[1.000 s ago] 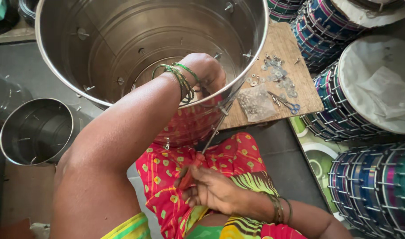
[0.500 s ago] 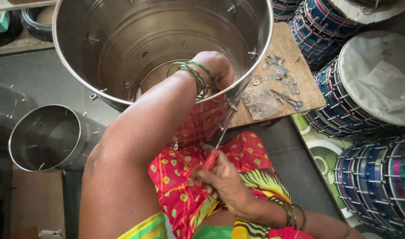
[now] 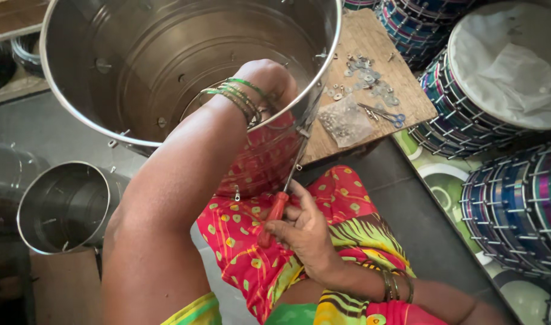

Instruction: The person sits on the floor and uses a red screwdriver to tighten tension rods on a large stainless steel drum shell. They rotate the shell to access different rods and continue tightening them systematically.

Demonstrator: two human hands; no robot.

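A large shiny steel drum shell (image 3: 137,54) leans against my lap, its open mouth toward me. My left hand (image 3: 264,81), with green bangles at the wrist, reaches over the near rim and grips it from inside. My right hand (image 3: 305,232) holds a screwdriver with a red handle (image 3: 274,216); its thin shaft runs up to a fitting on the shell's outer wall just under the rim. Small bolts stick out around the shell's wall.
A smaller steel shell (image 3: 65,204) lies at lower left. A wooden board (image 3: 371,90) to the right carries loose washers, a clear bag of small parts and blue-handled scissors (image 3: 383,114). Finished colourful drums (image 3: 504,78) are stacked along the right side.
My right hand has taken up the red-handled screwdriver from my lap and raised its tip to the shell's wall. The view has shifted slightly left; my left hand stays on the rim.
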